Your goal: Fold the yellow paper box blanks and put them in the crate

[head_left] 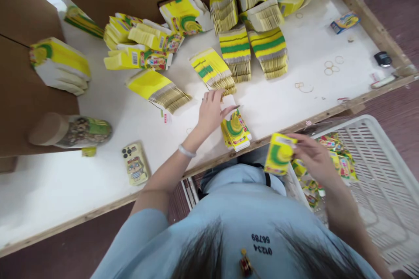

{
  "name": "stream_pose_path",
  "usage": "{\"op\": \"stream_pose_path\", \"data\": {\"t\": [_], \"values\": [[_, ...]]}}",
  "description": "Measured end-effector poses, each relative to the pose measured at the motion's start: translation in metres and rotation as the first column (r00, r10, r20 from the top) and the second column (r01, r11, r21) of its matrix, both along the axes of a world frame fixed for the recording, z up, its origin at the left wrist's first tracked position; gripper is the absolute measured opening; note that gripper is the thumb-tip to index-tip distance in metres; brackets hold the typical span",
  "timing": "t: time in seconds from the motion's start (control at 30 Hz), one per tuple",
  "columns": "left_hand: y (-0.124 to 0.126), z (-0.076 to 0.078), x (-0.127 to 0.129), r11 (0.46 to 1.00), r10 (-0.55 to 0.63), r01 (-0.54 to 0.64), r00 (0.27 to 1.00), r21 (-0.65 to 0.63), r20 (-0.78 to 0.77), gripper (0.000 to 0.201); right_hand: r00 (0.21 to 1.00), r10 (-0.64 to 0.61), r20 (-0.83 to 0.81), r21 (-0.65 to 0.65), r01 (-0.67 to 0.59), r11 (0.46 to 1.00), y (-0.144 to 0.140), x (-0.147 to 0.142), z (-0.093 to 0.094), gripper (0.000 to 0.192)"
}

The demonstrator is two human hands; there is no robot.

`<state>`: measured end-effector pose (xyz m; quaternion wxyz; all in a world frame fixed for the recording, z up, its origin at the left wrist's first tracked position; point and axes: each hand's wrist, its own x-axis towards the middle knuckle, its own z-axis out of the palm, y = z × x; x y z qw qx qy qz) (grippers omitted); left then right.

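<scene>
Right hand (312,157) holds yellow box (279,153) upright, slightly tilted, over crate (376,174).

I wear a light blue short-sleeved shirt (242,209) printed with dark digits, a pale bangle (187,151) on my left wrist, and a small red charm (245,266) near my dark hair.

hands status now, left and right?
Left hand: open, fingers resting on the small stack of flat cartons at the table edge.
Right hand: closed on a folded yellow carton, over the white crate.
</scene>
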<state>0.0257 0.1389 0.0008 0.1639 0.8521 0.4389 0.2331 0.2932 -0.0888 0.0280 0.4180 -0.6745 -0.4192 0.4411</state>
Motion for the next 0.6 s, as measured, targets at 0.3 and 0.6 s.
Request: {"op": "stream_pose_path", "data": {"t": [0.3,0.6], "values": [[0.045,0.006,0.001,0.98,-0.163,0.176,0.978,0.09,-0.131,0.036,0.541,-0.08,0.837,0.118,-0.037,0.992,0.006,0.045,-0.004,0.061],[-0.016,0.064,-0.013,0.997,-0.063,0.043,0.92,0.059,0.387,0.043,0.851,-0.184,0.492,0.598,-0.177,0.781,0.141,-0.119,-0.018,0.045]]}}
